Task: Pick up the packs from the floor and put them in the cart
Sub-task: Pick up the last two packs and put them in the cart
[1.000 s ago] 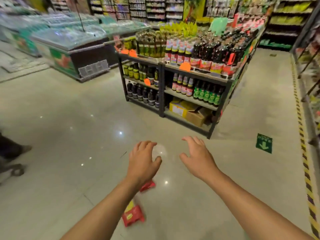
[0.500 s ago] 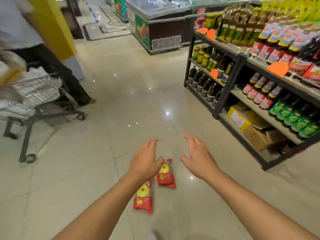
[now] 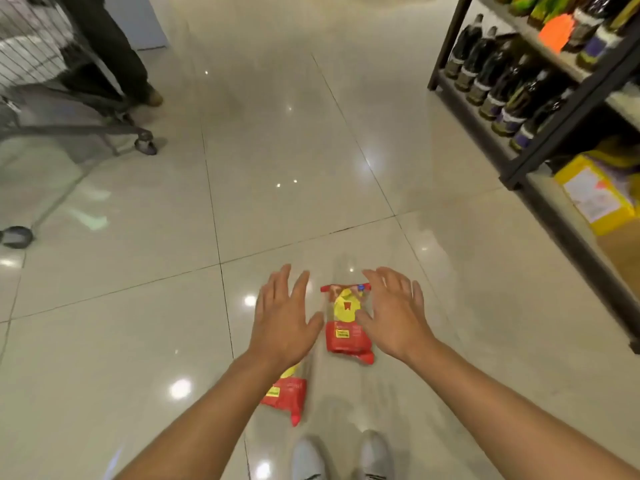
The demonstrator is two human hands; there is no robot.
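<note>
Glossy pale tiles of the shop floor (image 3: 284,188) spread out below me, with two red-and-yellow packs lying on them: the far pack (image 3: 347,323) between my hands and the near pack (image 3: 285,393) partly hidden under my left wrist. My left hand (image 3: 282,320) and right hand (image 3: 394,315) hover above them, each grip spread apart and empty. Slick film on a polished tile could slide away if I press down before pinching, and reaching for the far one I might nudge the near one toward my shoes (image 3: 341,457). The cart (image 3: 41,84) stands well apart to my left, with someone's legs (image 3: 114,57) beside it, so a careless swing could bump them.
</note>
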